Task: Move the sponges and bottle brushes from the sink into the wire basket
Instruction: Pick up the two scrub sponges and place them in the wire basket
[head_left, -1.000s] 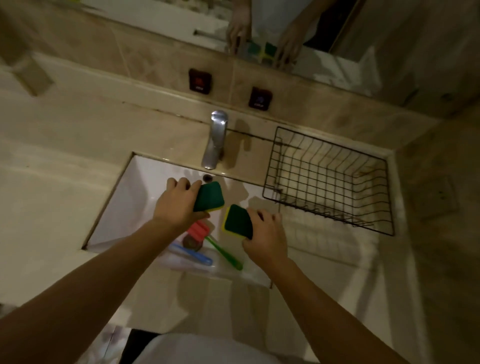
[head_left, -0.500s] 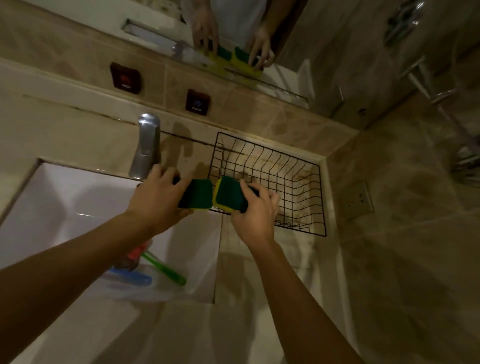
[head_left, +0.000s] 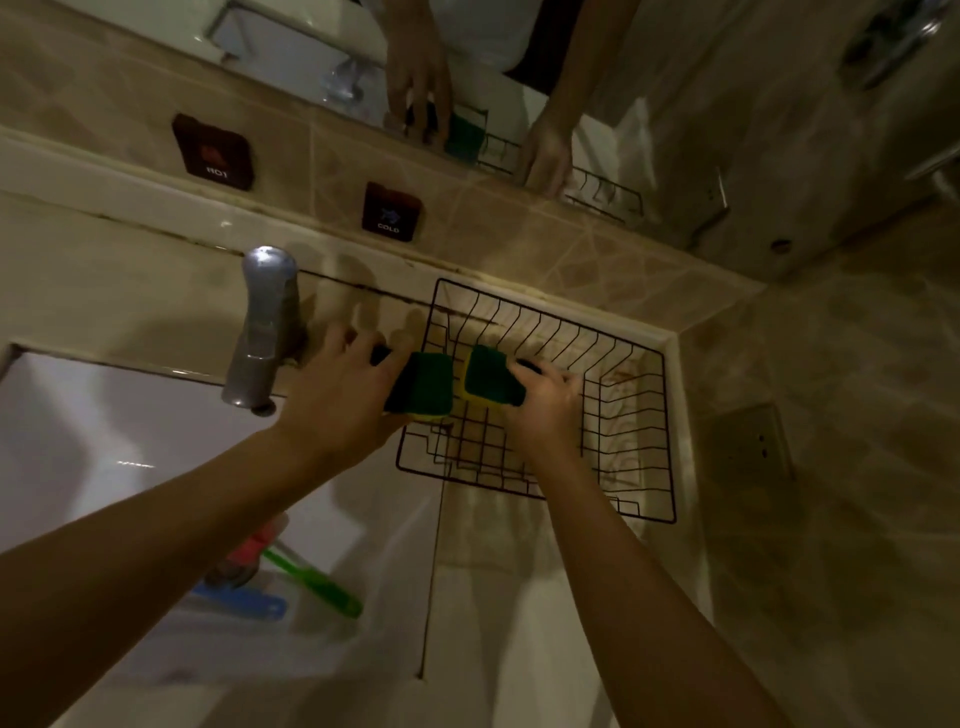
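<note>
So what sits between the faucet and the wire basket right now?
Head view: the left hand, gripping a green sponge, lies between faucet and wire basket.

A grey metal tap (head_left: 262, 332) stands on the beige stone counter (head_left: 104, 280), while on the tiled wall behind it sit two dark square tags, one marked hot (head_left: 214, 151) and one marked cold (head_left: 390, 211), below a mirror (head_left: 311, 47), and a wall socket (head_left: 750, 444) shows on the right.

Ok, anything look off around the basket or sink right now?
Nothing spilled or broken. The wire basket sits flat on the counter, with rusty-looking stains under it. Two brushes lie in the sink, simply not moved yet.
</note>
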